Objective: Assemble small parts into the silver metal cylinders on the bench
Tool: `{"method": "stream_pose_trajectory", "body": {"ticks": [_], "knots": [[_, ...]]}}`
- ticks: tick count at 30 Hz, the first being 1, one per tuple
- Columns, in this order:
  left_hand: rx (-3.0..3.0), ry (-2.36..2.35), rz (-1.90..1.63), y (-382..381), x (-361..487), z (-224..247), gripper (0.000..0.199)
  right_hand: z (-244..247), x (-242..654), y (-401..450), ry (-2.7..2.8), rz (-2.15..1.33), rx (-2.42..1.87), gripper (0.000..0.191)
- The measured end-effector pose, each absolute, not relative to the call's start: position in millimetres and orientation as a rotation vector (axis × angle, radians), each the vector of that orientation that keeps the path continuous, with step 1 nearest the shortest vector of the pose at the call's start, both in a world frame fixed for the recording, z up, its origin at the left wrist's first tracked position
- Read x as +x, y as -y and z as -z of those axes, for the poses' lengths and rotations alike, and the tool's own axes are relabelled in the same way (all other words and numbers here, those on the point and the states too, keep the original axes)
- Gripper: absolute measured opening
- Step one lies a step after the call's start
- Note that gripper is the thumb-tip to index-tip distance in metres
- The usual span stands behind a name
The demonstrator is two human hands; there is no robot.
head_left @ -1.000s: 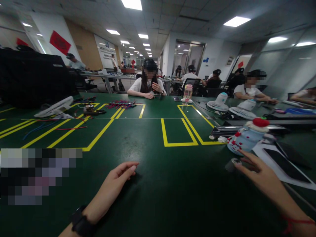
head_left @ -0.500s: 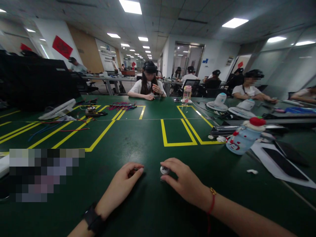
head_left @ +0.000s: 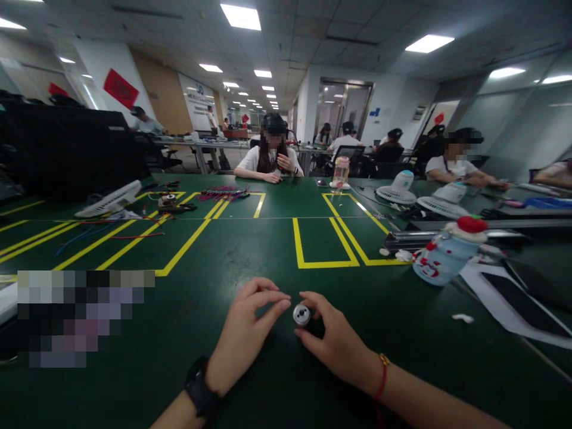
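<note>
Since the earlier frame my left hand (head_left: 250,322) has come in toward the small metal cylinder (head_left: 302,314), whose round end now shows more fully. That cylinder sits dead ahead of me at twelve o'clock, low over the tabletop (head_left: 250,250); I cannot tell whether it stands on it or is held just above.

My right hand (head_left: 337,333) lies at four o'clock of the cylinder, thumb and fingers curved around it; whether they press on it I cannot tell. My left fingertips wait at its ten o'clock, thumb and forefinger bent close, nothing visible between them.

A slip looks the likeliest trouble: smooth metal in a loose right grasp could turn or drop if my left fingertips knock its rim. Should it fall on its side, I'd expect it to roll, being round. Rolling toward two o'clock, it might run at the blue bottle (head_left: 451,259); toward three, at the white scrap (head_left: 462,319). Crowded fingers could also hide the hole in its end, leaving me working blind.
</note>
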State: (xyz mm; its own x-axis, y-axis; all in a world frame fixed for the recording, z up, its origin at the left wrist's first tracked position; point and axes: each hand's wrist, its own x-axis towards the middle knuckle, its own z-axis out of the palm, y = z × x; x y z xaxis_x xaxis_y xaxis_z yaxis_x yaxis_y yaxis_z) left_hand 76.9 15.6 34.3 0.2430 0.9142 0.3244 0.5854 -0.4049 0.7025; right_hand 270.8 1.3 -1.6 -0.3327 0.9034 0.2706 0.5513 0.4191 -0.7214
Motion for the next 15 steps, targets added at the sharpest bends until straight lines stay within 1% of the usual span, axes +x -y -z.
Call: {"method": "stream_pose_trajectory", "body": {"ticks": [3, 6, 8, 11, 15], "knots": [[2.147, -1.390, -0.804, -17.3, 73.0, -21.3, 0.015, 0.4, 274.5, 0.0, 2.035, -0.658, -1.223, 0.052], [2.187, -1.373, -0.629, -17.9, 75.8, -12.9, 0.014, -5.5, 279.7, 0.7, 2.000, -0.643, -1.236, 0.050], [2.151, -1.350, -0.620, -18.0, 74.8, -12.6, 0.017, -11.9, 292.5, 1.8, 1.943, -0.626, -1.276, 0.051], [2.000, -1.305, -0.697, -17.4, 59.3, -17.0, 0.028, -18.6, 336.8, 5.5, 1.827, -0.548, -1.450, 0.050], [1.788, -1.399, -0.762, -16.6, 20.2, -18.3, 0.031, -9.7, 428.7, 10.3, 1.652, -0.255, -1.824, 0.048]]}}
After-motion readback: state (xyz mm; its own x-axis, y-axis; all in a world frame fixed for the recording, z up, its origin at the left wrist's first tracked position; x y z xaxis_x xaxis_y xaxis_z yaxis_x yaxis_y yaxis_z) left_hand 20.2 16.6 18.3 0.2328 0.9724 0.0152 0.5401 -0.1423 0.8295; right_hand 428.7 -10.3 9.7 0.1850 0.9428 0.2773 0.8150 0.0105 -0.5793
